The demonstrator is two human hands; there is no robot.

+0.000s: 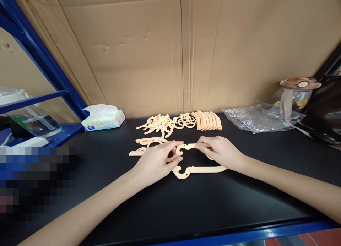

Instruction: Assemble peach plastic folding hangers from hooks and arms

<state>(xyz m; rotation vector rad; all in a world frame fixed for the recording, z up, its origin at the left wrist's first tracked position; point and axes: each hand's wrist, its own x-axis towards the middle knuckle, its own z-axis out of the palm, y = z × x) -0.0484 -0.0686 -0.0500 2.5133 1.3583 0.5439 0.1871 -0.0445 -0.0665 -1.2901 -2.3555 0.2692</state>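
Observation:
My left hand (157, 159) is closed, pinching a beige plastic hanger hook (179, 151) between thumb and fingers. Across from it, my right hand (222, 150) grips a beige hanger arm (192, 146) whose end meets the hook; I cannot tell whether they are locked together. Just below both hands, another hook (182, 173) lies on the black table joined to a long arm (206, 169), partly covered by my left fingers. More beige hanger pieces (137, 153) lie beyond my left hand, partly hidden by it.
Behind the hands sit a loose pile of curved pieces (157, 124), a heap of hooks (185, 121) and a row of arms (207, 120). A tissue pack (103, 119) stands back left. Crumpled clear plastic (253, 118) and a bottle (299, 93) are at right.

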